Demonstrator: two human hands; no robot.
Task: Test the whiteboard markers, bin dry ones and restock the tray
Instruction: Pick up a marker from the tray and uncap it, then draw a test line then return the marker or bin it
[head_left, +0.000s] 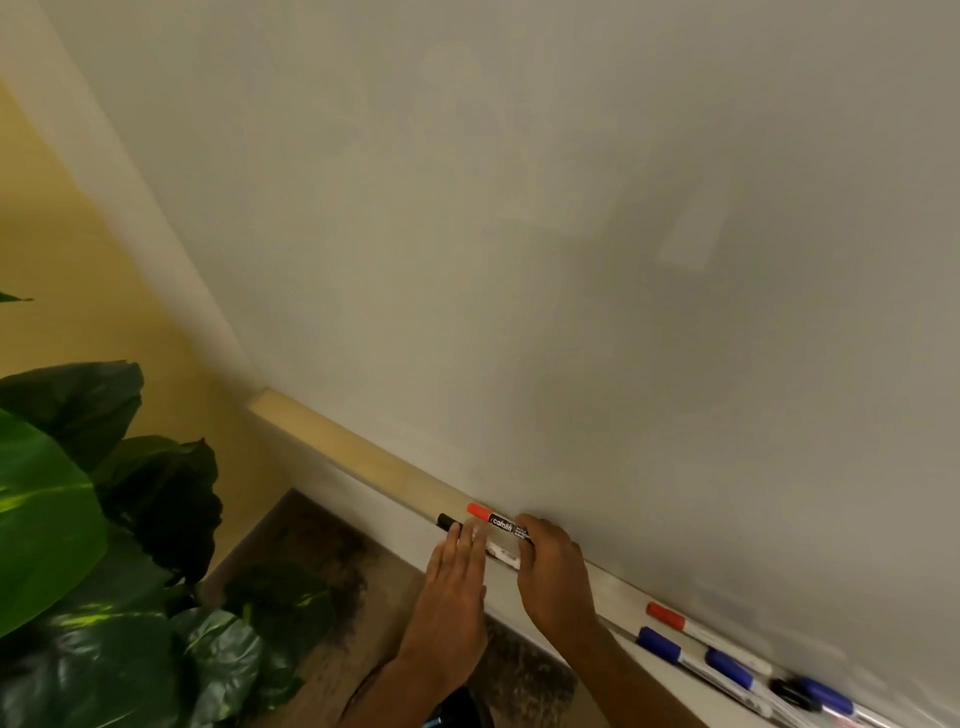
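A red-capped marker (491, 517) and a black-capped marker (445, 521) lie side by side on the whiteboard tray (363, 457), near its left part. My right hand (553, 569) grips the right end of these markers with curled fingers. My left hand (457, 587) lies flat with straight fingers touching the black-capped marker from the front. Farther right on the tray lie another red-capped marker (667, 618) and several blue-capped markers (660, 644). The whiteboard (519, 234) fills most of the view and shows no marks.
A large green leafy plant (78, 545) stands at the lower left, close to the tray's left end. A yellow wall (62, 312) runs left of the board. A brown patterned floor (322, 571) lies below the tray.
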